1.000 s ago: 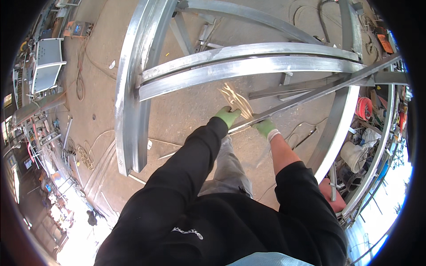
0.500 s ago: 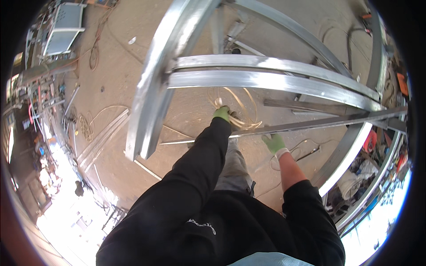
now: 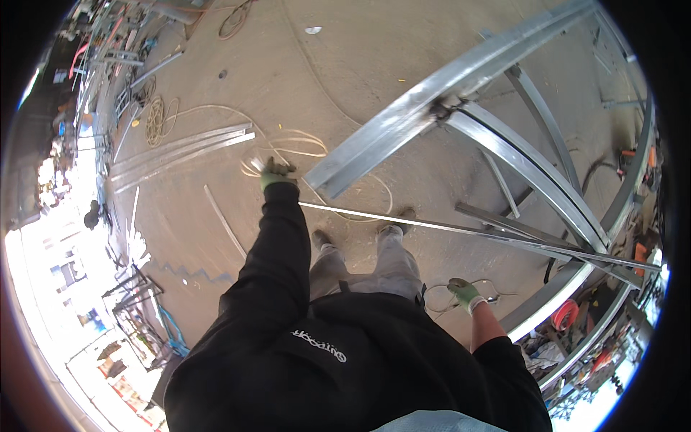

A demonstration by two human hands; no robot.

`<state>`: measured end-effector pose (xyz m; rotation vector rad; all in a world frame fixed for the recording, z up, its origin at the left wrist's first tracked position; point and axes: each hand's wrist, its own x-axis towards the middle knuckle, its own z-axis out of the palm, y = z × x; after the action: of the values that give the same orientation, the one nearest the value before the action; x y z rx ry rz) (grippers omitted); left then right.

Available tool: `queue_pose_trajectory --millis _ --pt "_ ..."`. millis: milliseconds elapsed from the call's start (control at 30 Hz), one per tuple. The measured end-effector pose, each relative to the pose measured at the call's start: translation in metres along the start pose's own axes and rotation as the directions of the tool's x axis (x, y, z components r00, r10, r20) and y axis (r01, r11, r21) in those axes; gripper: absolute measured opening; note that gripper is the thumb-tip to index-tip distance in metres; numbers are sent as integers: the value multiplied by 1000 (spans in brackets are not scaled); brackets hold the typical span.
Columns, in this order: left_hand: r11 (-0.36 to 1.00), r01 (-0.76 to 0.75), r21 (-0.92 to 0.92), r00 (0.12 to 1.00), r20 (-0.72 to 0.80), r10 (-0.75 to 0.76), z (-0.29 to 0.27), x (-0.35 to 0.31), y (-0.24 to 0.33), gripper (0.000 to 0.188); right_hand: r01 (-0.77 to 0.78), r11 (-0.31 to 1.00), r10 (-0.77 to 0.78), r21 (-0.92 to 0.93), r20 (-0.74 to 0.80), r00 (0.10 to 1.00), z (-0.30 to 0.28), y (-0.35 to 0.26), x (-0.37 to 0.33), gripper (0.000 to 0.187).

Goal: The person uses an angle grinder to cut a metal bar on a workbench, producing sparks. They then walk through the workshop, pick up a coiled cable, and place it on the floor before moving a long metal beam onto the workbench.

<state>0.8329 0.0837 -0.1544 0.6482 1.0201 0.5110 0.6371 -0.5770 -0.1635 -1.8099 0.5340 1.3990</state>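
My left hand (image 3: 277, 175), in a green work glove, reaches out ahead on the left with its fingers closed round a loosely coiled beige cable (image 3: 306, 147). Loops of it spread to the right of the glove, and a whitish bundle (image 3: 253, 167) beside my fingers is blurred. My right hand (image 3: 464, 293), gloved in the same green, hangs low at my right side. Its fingers are loosely bent and no object shows in them. Below it a thin cable loop (image 3: 437, 306) lies on the floor. A long thin metal bar (image 3: 403, 218) crosses in front of my legs.
A large welded frame of silver square tubes (image 3: 403, 115) stands ahead and to the right, its near end close to my left hand. Metal lengths (image 3: 187, 151) and another coiled cable (image 3: 160, 122) lie left on the floor. A red coil (image 3: 565, 315) sits among clutter at right.
My view has turned, and the frame now appears further right. My left hand has swung left with the beige cable still in it. My right hand has dropped nearer my side.
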Motion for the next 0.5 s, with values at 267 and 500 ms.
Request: queue_pose_trajectory --millis 267,500 --pt "827 -20 -562 894 361 267 -28 -43 271 32 355 885 -282 -302 259 924 125 -207 -36 59" --pt "794 -56 -605 738 510 441 -136 -159 429 27 745 212 -963 -632 -6 269 347 -475 -66 87"
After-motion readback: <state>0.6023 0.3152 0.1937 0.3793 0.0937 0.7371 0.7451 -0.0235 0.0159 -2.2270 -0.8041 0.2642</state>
